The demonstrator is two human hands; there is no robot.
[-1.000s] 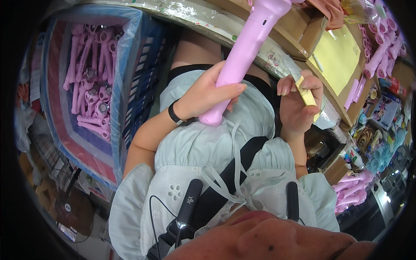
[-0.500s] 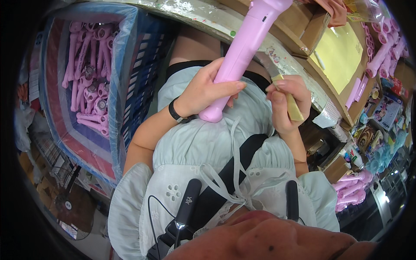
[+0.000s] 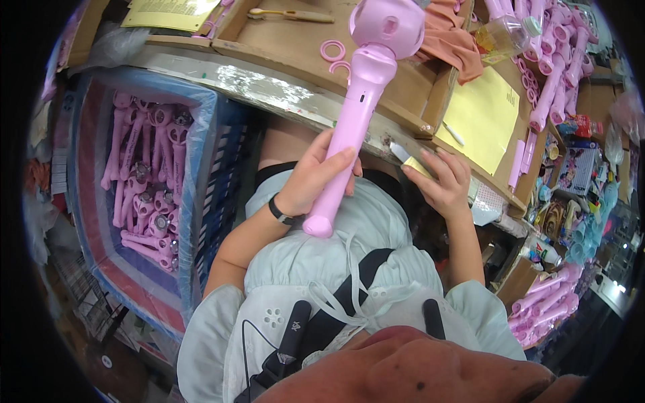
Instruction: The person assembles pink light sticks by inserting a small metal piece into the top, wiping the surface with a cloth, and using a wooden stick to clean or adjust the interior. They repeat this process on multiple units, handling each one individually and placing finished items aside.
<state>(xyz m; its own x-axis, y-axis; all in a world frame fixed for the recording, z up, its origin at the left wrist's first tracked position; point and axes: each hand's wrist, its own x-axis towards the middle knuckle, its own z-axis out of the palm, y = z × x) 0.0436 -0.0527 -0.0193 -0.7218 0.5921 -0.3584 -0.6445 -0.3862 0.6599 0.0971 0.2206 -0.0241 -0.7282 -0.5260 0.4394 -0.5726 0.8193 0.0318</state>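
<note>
My left hand (image 3: 310, 180) is wrapped round the handle of a pink plastic wand (image 3: 359, 111). The wand tilts up and away from my lap, with its rounded, hollow head over the bench and its butt end near my waist. To the right, my right hand (image 3: 445, 180) grips a small knife (image 3: 419, 166) by its yellow handle, with the fingers partly curled. Its pale blade points toward the wand's handle but stays apart from it.
At my left stands a blue plastic-lined basket (image 3: 201, 154) holding several pink wands (image 3: 144, 168). The bench ahead carries cardboard trays (image 3: 269, 40), a toothbrush (image 3: 292, 15), pink rings (image 3: 332, 50), an orange cloth (image 3: 450, 43), yellow paper (image 3: 484, 111) and a white pen (image 3: 453, 133). More pink parts (image 3: 561, 67) lie at right.
The view has shifted, so more of the bench and the wand's head now show. My right hand has turned the knife and loosened its curl; my left keeps holding the wand.
</note>
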